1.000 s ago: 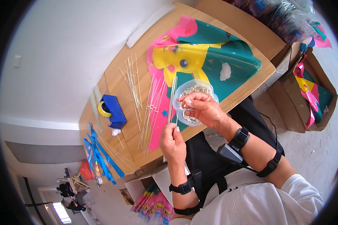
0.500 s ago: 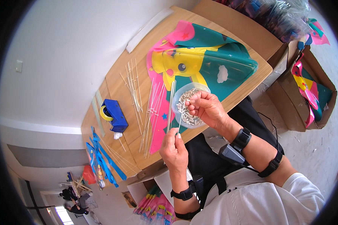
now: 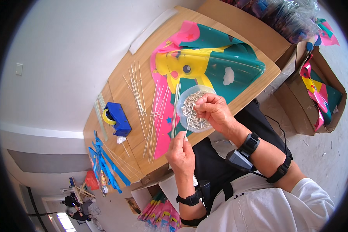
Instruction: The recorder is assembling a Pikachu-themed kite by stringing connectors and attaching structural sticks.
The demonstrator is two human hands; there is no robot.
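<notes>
My left hand [image 3: 180,155] is closed in a pinch on the lower part of a thin pale rod [image 3: 188,123]. The rod slants up to the fingertips of my right hand [image 3: 217,113], which pinch its far end. Whether a small tube sits in those fingertips I cannot make out. Just behind the rod stands a clear plastic bowl [image 3: 183,95], holding many short whitish tube pieces [image 3: 189,102]. A bundle of long thin rods [image 3: 176,110] lies against the bowl's left side.
Loose thin rods [image 3: 137,91] and crossed rods with small joints [image 3: 157,114] lie on the wooden table [image 3: 118,83]. A printed plastic sheet [image 3: 220,65] covers its right part. A blue tape dispenser [image 3: 121,118] and blue strips [image 3: 102,160] are left; an open carton [image 3: 294,96] stands right.
My right fingertips have moved slightly down and right. The rod's far end now reaches them, and my left hand has shifted a little to the right.
</notes>
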